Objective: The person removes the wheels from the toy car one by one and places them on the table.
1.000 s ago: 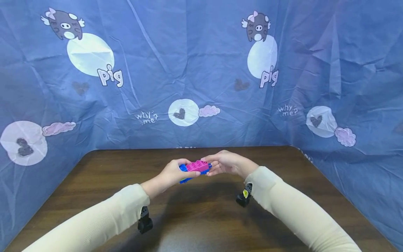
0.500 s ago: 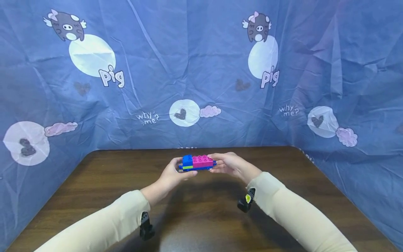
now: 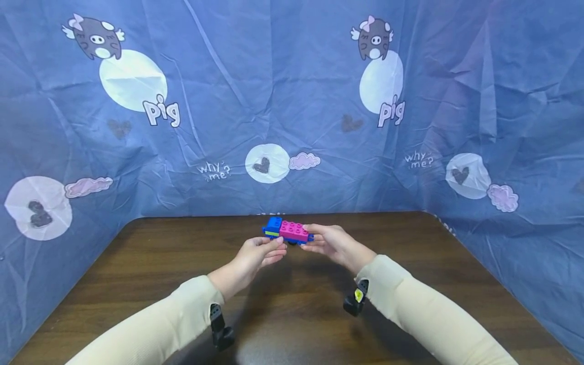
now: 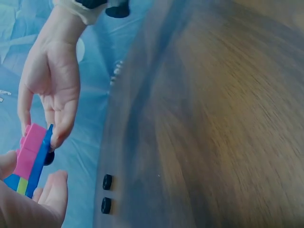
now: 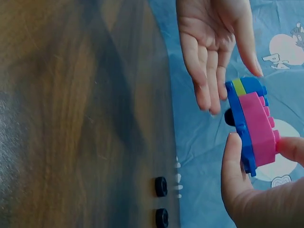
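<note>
A toy brick car (image 3: 294, 231) hangs above the table. It has a blue base with small couplings at its ends, a pink studded brick, and blue and lime-green pieces at its left end. A black wheel (image 5: 230, 117) shows under the base. My right hand (image 3: 336, 245) pinches the car's right end, index finger on the pink studs and thumb (image 5: 232, 159) at the base. Near the blue end, my left hand (image 3: 248, 259) has its fingers stretched out, the palm visible in the right wrist view; its thumb tip overlaps the car's near side in the head view.
Two loose black wheels (image 5: 161, 202) stand near the edge of the wooden table (image 3: 292, 314) in the wrist views; the head view does not show them. A blue printed cloth (image 3: 292, 111) hangs behind the table.
The car has turned, its blue end now farther from me. My left hand has loosened from that end and drawn back slightly. My right hand keeps holding the other end.
</note>
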